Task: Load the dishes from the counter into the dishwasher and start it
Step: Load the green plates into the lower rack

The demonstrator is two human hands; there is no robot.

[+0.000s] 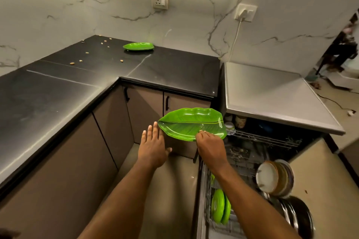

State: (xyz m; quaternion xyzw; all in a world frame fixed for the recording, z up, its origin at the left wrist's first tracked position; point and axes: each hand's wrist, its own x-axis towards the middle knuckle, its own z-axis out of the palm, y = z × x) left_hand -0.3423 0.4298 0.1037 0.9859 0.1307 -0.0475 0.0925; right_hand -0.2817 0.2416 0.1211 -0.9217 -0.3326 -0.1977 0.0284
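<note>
One green leaf plate (192,122), rim pinched in right hand (210,147), left hand (153,147) flat alongside.

Our left hand (153,147): flat, palm down, fingers straight toward 12 o'clock; forearm enters from 7 o'clock.
Our right hand (210,147): at its 3 o'clock, fingers curled, pinching the green leaf plate (192,122) rim; forearm from 5 o'clock.

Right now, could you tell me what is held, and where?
The right hand pinches the leaf plate at its near rim; the left hand, open, holds nothing.
</note>
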